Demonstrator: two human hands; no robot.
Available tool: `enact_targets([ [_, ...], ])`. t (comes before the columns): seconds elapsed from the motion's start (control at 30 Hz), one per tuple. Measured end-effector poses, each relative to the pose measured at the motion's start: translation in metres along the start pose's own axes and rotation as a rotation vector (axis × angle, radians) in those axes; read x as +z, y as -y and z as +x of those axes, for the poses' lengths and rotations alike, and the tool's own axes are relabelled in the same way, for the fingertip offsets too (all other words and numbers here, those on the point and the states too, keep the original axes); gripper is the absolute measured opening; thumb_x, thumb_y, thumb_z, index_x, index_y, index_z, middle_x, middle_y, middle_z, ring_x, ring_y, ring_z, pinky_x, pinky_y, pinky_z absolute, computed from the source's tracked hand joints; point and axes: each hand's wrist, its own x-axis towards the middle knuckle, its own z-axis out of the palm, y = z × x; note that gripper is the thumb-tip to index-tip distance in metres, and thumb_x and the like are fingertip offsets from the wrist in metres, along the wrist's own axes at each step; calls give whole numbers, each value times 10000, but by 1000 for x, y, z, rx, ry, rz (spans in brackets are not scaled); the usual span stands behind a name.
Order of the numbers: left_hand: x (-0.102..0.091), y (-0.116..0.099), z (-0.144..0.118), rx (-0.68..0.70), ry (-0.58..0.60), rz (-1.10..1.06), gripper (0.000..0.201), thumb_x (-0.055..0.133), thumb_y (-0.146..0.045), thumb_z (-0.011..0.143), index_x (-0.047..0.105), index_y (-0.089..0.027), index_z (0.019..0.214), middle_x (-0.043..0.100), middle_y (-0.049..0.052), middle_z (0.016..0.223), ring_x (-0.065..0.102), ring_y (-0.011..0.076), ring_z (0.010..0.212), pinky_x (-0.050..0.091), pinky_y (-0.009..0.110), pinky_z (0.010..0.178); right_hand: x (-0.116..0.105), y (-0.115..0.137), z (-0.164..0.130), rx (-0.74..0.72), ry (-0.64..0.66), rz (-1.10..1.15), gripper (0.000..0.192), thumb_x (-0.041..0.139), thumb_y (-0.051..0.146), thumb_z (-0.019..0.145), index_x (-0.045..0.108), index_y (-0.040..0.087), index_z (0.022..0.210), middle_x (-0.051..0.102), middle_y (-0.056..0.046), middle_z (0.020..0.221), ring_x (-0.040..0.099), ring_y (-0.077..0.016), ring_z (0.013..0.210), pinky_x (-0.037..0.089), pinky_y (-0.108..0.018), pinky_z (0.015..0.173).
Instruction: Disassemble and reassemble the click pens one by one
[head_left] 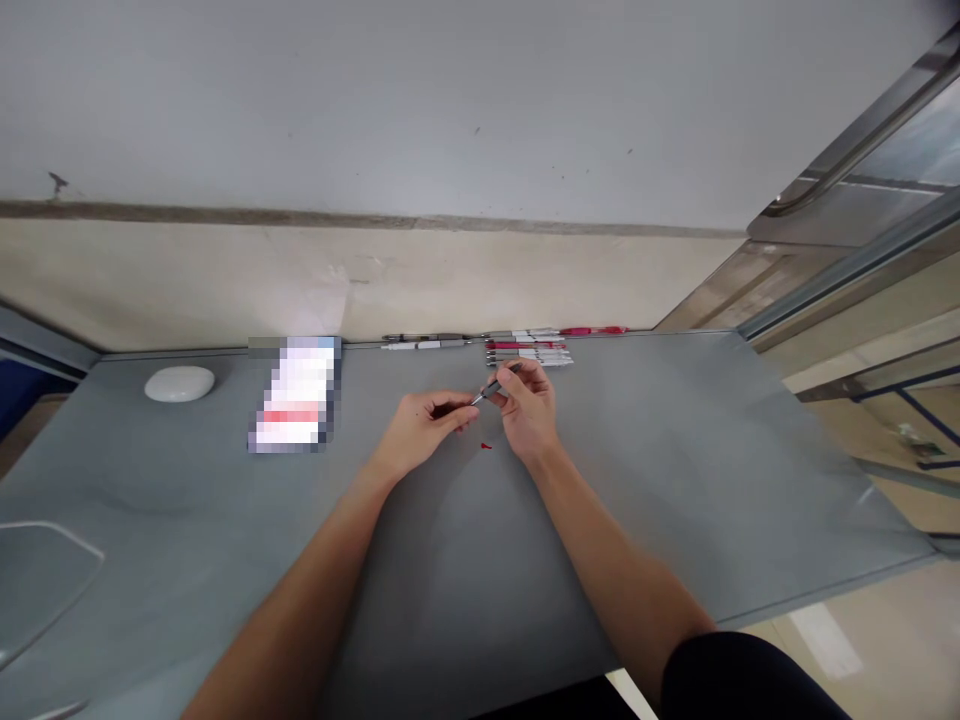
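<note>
We pinch a light, stiff, slippery pen (496, 386) in our right hand (531, 408), left hand (424, 425) pinching its tip.

Bench (675, 480): smooth, matt grey surface. Pen (496, 385): dark barrel with a glossy metallic tip. White puck (179, 383): smooth, satin plastic.
</note>
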Motion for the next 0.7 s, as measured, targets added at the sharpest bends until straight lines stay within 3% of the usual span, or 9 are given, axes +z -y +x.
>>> enact_targets([
  [0.23,-1,-6,-1,29,175,-57,345,587,-456,899,693,-163,749,683,23,715,628,138,655,530,263,684,-2,0,0,24,49,31,196,826,282,655,666,234,756,638,57,731,636,-100,674,548,-238,603],
  [0.47,1,1,1,-37,22,-45,335,714,-454,799,762,-182,988,742,32,809,659,163,723,549,307,765,-1,-1,1,-30,-13,12,237,832,291,652,625,232,752,636,64,740,617,-86,660,555,-244,633],
  [0.7,2,3,2,-16,-16,0,281,722,-420,787,770,-197,949,732,14,752,651,164,689,544,302,735,-1,-2,1,-30,-24,-13,238,829,293,649,618,242,748,643,61,756,621,-94,678,557,-253,640],
])
